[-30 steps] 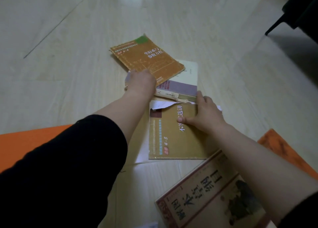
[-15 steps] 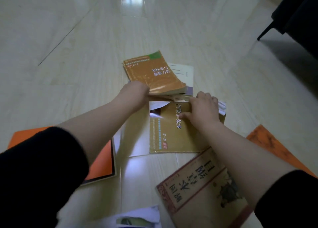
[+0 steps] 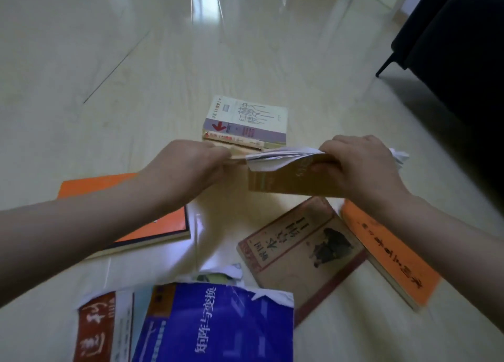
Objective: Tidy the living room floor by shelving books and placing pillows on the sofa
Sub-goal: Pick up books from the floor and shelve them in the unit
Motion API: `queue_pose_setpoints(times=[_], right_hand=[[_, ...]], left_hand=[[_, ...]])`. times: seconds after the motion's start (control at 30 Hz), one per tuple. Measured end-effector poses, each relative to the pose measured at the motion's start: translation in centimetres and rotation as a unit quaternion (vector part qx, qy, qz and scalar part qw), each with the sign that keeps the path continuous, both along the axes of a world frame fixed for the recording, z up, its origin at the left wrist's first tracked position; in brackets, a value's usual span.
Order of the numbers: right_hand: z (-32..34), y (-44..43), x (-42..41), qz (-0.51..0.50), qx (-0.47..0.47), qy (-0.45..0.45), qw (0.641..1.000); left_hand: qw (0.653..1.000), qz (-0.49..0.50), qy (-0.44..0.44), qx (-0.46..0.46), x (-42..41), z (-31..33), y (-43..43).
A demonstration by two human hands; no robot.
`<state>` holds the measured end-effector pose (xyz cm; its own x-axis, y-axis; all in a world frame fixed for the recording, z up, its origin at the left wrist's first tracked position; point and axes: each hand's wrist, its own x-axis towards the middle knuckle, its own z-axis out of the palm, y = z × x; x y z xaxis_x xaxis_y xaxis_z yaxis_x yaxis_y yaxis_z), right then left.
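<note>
Your left hand (image 3: pixel 191 168), centre frame, has its fingers curled and pinches the near end of a thin tan paperback book (image 3: pixel 240 154). The book is seen almost edge-on and is raised off the pale glossy tile floor (image 3: pixel 131 61).

Your right hand (image 3: pixel 362 170), right of centre, grips a brown softcover book (image 3: pixel 286 184), thumb on the cover and fingers over the top edge. This book is also off the floor, and its white pages fan loose and ragged toward the left. I cannot tell whether the two held books touch.

Books flat on the floor:
- A white-and-lilac paperback (image 3: pixel 245 118) lies just above your hands in the frame.
- An orange book with a dark border (image 3: pixel 166 225) sits at the left, partly under your left forearm.
- A beige book with a dark red border (image 3: pixel 297 252) lies lower right of centre.
- An orange softcover (image 3: pixel 392 269) lies just beside the beige one, partly under your right forearm.
- A blue book with a torn white edge (image 3: pixel 218 326) is at bottom centre, overlapping a red-brown-and-white book (image 3: pixel 95 329) at bottom left.

A crumpled white paper (image 3: pixel 399 155) shows behind your right hand. A dark sofa on slim legs (image 3: pixel 450 50) fills the upper right.
</note>
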<state>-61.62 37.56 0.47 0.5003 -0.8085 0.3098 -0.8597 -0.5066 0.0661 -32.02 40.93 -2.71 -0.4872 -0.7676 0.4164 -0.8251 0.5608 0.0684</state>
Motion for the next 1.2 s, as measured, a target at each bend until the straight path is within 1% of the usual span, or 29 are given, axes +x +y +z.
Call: queue_pose_setpoints(times=[0.07,0.13,0.23,0.3,0.37,0.4,0.47,0.5,0.57,0.63,0.67,0.73,0.8,0.83,0.93,1.0,1.03,1.07,1.13,1.17,1.2], right_hand=[[1.1,3.3,-0.5,-0.003,0.045,0.0,0.999],[1.4,8.0,-1.2,0.007,0.102,0.015,0.995],[0.3,13.9,-2.1,0.012,0.213,0.011,0.977],[-0.8,16.7,-2.6,-0.026,0.279,0.001,0.96],[-1.7,18.8,-3.4,-0.076,0.348,-0.006,0.935],[-2.1,19.5,-3.9,-0.1,0.377,-0.019,0.92],[-2.6,20.3,-4.6,-0.134,0.424,-0.063,0.893],[-2.6,20.4,-4.9,-0.142,0.443,-0.099,0.88],[-2.5,20.2,-5.0,-0.148,0.479,-0.17,0.848],[-1.8,19.7,-4.7,-0.141,0.516,-0.221,0.815],[-1.6,19.4,-4.4,-0.134,0.535,-0.239,0.799],[-1.0,18.6,-3.8,-0.113,0.561,-0.265,0.776],[-0.7,17.8,-3.1,-0.099,0.575,-0.295,0.756],[-0.8,17.3,-2.6,-0.096,0.58,-0.316,0.744],[-1.5,16.0,-0.7,-0.11,0.582,-0.378,0.712],[-2.6,15.0,0.9,-0.127,0.578,-0.392,0.704],[-3.5,14.5,1.6,-0.133,0.572,-0.389,0.71],[-4.5,13.9,2.3,-0.141,0.559,-0.38,0.724],[-6.9,12.9,2.8,-0.172,0.51,-0.335,0.774],[-7.9,12.5,2.9,-0.194,0.482,-0.3,0.8],[-8.8,12.1,3.1,-0.215,0.457,-0.27,0.82]], left_hand=[[1.0,-0.021,0.003,0.014,-0.2,0.6,3.8],[0.997,-0.065,-0.01,0.05,-1.0,0.6,8.8],[0.986,-0.105,-0.037,0.124,-1.7,-2.0,15.0],[0.977,-0.126,-0.066,0.159,-1.8,-4.9,18.0],[0.971,-0.153,-0.067,0.173,-2.2,-7.3,20.0],[0.969,-0.16,-0.063,0.177,-2.1,-7.9,20.7],[0.959,-0.164,-0.022,0.23,-2.1,-8.2,21.7],[0.953,-0.152,-0.001,0.263,-1.8,-7.9,21.9],[0.958,-0.086,0.033,0.27,-1.2,-7.3,22.1],[0.961,0.023,0.086,0.261,-0.6,-6.8,21.2],[0.949,0.078,0.102,0.286,-0.3,-6.8,20.6],[0.908,0.17,0.166,0.345,0.2,-6.9,19.4],[0.864,0.246,0.228,0.376,0.5,-7.2,18.6],[0.841,0.271,0.255,0.393,0.7,-7.4,18.4],[0.754,0.32,0.327,0.472,0.3,-7.9,18.5],[0.694,0.342,0.388,0.5,-0.2,-8.0,18.8],[0.665,0.352,0.42,0.508,-0.5,-8.1,19.0],[0.632,0.361,0.45,0.517,-0.7,-8.1,19.2],[0.571,0.367,0.502,0.536,-1.3,-7.7,19.5],[0.551,0.368,0.519,0.541,-1.5,-7.6,19.6],[0.539,0.368,0.528,0.543,-1.5,-7.5,19.6]])
